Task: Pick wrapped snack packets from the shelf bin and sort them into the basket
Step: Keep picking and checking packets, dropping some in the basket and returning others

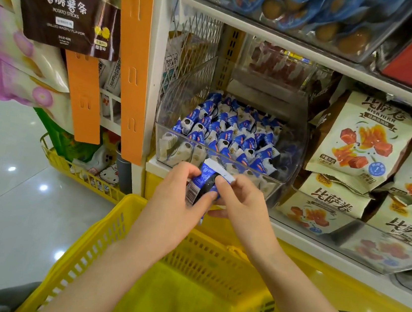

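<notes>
The left hand (173, 203) and right hand (242, 207) together pinched a blue packet (203, 181) just before the shelf bin (166, 135), over the basket (213, 258); it wanted lowering well inside before release.

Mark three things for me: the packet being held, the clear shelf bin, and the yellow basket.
held packet (204, 179): head view, blue middle of the wrapper.
clear shelf bin (178, 100): head view, its left side wall.
yellow basket (89, 253): head view, its slatted left wall.
</notes>
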`<state>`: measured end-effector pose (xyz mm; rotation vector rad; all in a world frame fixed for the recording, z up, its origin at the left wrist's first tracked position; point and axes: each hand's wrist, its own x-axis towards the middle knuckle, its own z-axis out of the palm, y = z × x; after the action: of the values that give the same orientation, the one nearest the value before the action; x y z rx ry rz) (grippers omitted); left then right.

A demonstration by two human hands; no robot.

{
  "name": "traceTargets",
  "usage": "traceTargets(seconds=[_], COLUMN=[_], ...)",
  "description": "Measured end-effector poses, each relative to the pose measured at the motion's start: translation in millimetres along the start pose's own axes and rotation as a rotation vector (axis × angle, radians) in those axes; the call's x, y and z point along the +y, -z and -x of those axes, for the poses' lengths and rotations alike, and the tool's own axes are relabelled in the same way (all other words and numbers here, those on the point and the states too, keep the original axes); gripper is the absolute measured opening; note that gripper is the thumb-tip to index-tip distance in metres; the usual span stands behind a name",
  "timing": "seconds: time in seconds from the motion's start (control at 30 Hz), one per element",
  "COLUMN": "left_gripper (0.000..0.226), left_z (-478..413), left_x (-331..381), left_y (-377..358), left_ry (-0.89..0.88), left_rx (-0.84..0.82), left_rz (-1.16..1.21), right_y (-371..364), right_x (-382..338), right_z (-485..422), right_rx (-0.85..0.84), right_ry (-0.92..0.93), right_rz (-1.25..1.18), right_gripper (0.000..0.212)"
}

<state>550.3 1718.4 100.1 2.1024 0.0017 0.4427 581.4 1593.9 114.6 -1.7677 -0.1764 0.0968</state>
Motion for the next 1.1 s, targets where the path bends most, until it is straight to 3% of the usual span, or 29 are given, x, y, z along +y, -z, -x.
traceTargets(seconds=[0.23, 0.3, 0.4, 0.5, 0.63, 0.9, 1.0, 1.1], left_gripper=[0.003, 0.005, 0.009, 0.012, 0.012, 0.032, 0.026, 0.023], left_z=[0, 0, 0, -1, -4, -4, -5, -3], left_x=[-3, -4, -5, -5, -3, 2, 5, 12], left_y=[3, 3, 1, 0, 4, 6, 7, 9], left_ry=[-0.037, -0.062, -0.058, -0.014, 0.064, 0.110, 0.179, 0.322], left_rx=[-0.075, -0.054, -0.040, 0.015, 0.096, -0.107, -0.116, -0.275], left_rz=[-0.091, -0.131, -0.145, -0.128, -0.041, 0.081, 0.227, 0.530], right_y=[4, 2, 0, -2, -7, -1, 0, 4], right_x=[4, 4, 5, 3, 3, 1, 1, 2], right_z=[3, 3, 3, 2, 4, 0, -1, -3], right_rx=[0.013, 0.013, 0.029, -0.010, -0.201, -0.218, -0.174, -0.041], right_ry=[0.201, 0.236, 0.241, 0.158, 0.010, -0.076, -0.060, 0.072], right_rz=[0.361, 0.411, 0.407, 0.238, 0.049, -0.128, -0.014, 0.265], right_gripper=[0.020, 0.024, 0.027, 0.018, 0.020, 0.021, 0.038, 0.060])
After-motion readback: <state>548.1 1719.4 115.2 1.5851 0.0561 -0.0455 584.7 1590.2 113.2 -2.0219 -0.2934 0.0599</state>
